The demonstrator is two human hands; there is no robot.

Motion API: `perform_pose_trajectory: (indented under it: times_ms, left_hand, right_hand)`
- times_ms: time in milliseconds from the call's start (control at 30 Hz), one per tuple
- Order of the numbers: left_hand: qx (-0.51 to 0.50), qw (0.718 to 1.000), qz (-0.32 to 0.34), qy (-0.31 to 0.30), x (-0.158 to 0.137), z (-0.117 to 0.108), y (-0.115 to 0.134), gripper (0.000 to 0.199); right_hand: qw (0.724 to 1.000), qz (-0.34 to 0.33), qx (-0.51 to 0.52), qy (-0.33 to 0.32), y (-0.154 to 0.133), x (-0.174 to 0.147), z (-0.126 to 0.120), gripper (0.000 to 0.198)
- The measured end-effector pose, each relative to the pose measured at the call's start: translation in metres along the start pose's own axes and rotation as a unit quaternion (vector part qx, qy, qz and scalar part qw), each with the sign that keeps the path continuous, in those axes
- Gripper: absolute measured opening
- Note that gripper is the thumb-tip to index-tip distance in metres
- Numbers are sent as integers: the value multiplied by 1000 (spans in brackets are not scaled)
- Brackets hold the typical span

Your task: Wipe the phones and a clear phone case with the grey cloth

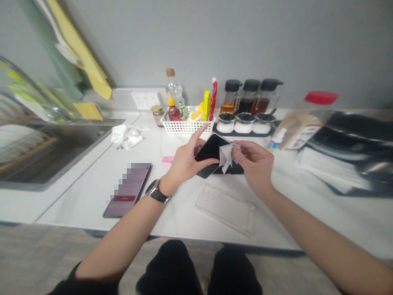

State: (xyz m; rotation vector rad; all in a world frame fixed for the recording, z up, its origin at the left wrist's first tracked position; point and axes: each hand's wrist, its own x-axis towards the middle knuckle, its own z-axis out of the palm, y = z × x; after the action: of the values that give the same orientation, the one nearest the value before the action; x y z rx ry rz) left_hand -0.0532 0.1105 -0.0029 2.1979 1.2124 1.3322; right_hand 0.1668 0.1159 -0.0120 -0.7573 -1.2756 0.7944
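Note:
My left hand (184,160) holds a dark smartphone (206,152) tilted above the counter, thumb along its lower edge and index finger stretched away. Pinched in my right hand (256,162) is a small grey cleaning cloth (226,155) with a zigzag edge, touching the phone's right part. Some of the phone is hidden behind the cloth and my fingers. Another dark flat thing (238,169) shows beneath the cloth; I cannot make out what it is. Nearer to me, a clear phone case (225,209) lies on the white counter (181,219).
Another phone (132,188) with its screen lit lies at the left, near crumpled tissue (127,136) and the sink (61,159). Behind my hands stand a white basket (187,126), seasoning jars (245,123) and a red-lidded jar (307,121). A small spray bottle (276,138) stands right.

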Motion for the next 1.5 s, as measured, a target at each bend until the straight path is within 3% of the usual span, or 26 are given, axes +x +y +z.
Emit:
perform_pose_trajectory:
  times_ms: [100, 200, 300, 400, 567, 667, 800, 933, 1067, 1233, 1433, 1500]
  left_hand:
    - [-104, 990, -84, -48, 1, 2, 2, 47]
    - [-220, 959, -129, -122, 0, 3, 4, 48]
    - [-298, 925, -118, -203, -2, 3, 5, 51]
    - [-328, 909, -95, -238, -3, 3, 5, 54]
    - [-231, 944, 0, -235, -4, 4, 1, 78]
    - [-133, 971, 32, -198, -3, 6, -4, 79]
    - [-53, 983, 27, -175, 0, 7, -7, 81]
    - [-7, 985, 5, -170, 0, 6, -6, 83]
    - [8, 983, 3, -182, -1, 4, -5, 85]
    - [-10, 981, -1, -192, -1, 6, -3, 78]
    - [-39, 978, 4, -204, -4, 7, 0, 67]
    - [-50, 978, -6, -201, -4, 7, 1, 65]
  right_hand:
    - [1000, -8, -4, 1, -7, 0, 0, 20]
    - [1000, -25, 1, -7, -11, -1, -1, 18]
    - [998, -56, 0, -20, -8, 1, -3, 18]
    - [994, -101, -18, -34, -3, 8, -8, 20]
    - [976, -202, -74, -26, 0, 19, -16, 20]
    - [970, -220, -93, -35, 1, 21, -19, 26]
    - [974, -195, -100, -59, 7, 17, -18, 23]
    - [951, -259, -143, -88, 3, 12, -14, 17]
    - [930, -301, -181, -110, 2, 14, -16, 24]
    - [942, -257, -199, -79, 14, 17, -17, 22]
    - [926, -321, -175, -90, 8, 7, -14, 30]
    - [925, -314, -192, -92, 9, 9, -16, 27]
